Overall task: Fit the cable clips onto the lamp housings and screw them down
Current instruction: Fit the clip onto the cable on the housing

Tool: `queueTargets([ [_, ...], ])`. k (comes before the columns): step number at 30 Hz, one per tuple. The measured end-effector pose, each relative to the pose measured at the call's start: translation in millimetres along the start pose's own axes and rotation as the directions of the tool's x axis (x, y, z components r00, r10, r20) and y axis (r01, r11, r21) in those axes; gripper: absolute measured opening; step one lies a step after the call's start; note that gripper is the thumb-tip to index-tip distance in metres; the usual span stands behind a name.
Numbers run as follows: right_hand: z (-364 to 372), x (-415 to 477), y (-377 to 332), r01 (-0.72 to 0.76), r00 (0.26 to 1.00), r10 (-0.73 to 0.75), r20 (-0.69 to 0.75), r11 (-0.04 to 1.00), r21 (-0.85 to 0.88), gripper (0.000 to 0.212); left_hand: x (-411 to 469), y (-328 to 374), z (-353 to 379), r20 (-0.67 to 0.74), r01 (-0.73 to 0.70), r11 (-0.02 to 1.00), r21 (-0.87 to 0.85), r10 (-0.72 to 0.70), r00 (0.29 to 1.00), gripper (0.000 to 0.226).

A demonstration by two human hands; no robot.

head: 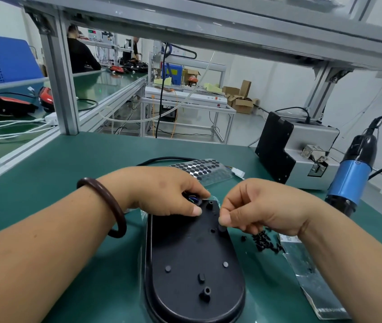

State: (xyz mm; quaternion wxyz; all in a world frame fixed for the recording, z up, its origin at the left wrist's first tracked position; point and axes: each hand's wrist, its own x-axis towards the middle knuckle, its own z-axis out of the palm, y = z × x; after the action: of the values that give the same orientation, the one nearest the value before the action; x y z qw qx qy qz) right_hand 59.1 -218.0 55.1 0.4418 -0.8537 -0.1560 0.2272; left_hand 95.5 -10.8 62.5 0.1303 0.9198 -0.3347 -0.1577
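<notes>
Lamp housing [194, 257], both hands [162, 190] [262, 206] at top

The lamp housing [192, 259] is a black, long oval shell that lies flat on the green worktop [73, 173], its back side up and its long axis pointing away from the camera. Small round pegs and short posts stand up from its surface. At its far end a bundle of coloured wires [192, 198] comes out. A small heap of black screws [264, 241] lies just beside its right edge.
</notes>
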Motion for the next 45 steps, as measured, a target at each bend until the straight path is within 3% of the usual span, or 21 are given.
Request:
queueTargets([
  [5,5.0,3.1,-2.0,0.052,0.998,-0.052,-0.020,0.999,-0.004,0.007,-1.0,3.5,-2.3,0.046,0.010,0.999,0.051,-0.012,0.999,0.056],
  [9,8.4,5.0,-1.2,0.054,0.998,-0.055,-0.022,0.998,-0.033,0.020,-1.1,3.7,-2.2,0.053,0.019,0.999,0.029,-0.021,0.998,0.056],
  [12,9.4,4.3,-2.4,0.057,0.998,-0.058,-0.020,0.997,-0.053,0.011,-1.5,4.0,-1.4,0.047,0.025,1.000,0.017,-0.026,0.999,0.055],
  [19,8.9,3.5,-0.5,0.054,0.998,-0.058,-0.035,0.993,-0.108,0.014,-1.7,4.8,-0.7,0.037,0.040,0.999,0.004,-0.040,0.999,0.055],
  [23,10.6,4.2,-0.9,0.058,0.998,-0.060,-0.035,0.996,-0.067,0.007,-0.9,4.9,-0.6,0.038,0.044,0.999,0.007,-0.045,0.998,0.055],
  [34,10.1,7.4,3.6,0.063,0.998,-0.061,-0.021,0.991,0.114,0.015,-1.1,3.7,-0.6,0.037,0.054,0.998,-0.025,-0.053,0.998,0.054],
  [45,10.8,7.3,1.1,0.057,0.998,-0.056,-0.023,0.996,0.067,0.013,0.6,1.0,-1.4,0.089,0.011,1.000,0.010,-0.012,0.996,0.068],
])
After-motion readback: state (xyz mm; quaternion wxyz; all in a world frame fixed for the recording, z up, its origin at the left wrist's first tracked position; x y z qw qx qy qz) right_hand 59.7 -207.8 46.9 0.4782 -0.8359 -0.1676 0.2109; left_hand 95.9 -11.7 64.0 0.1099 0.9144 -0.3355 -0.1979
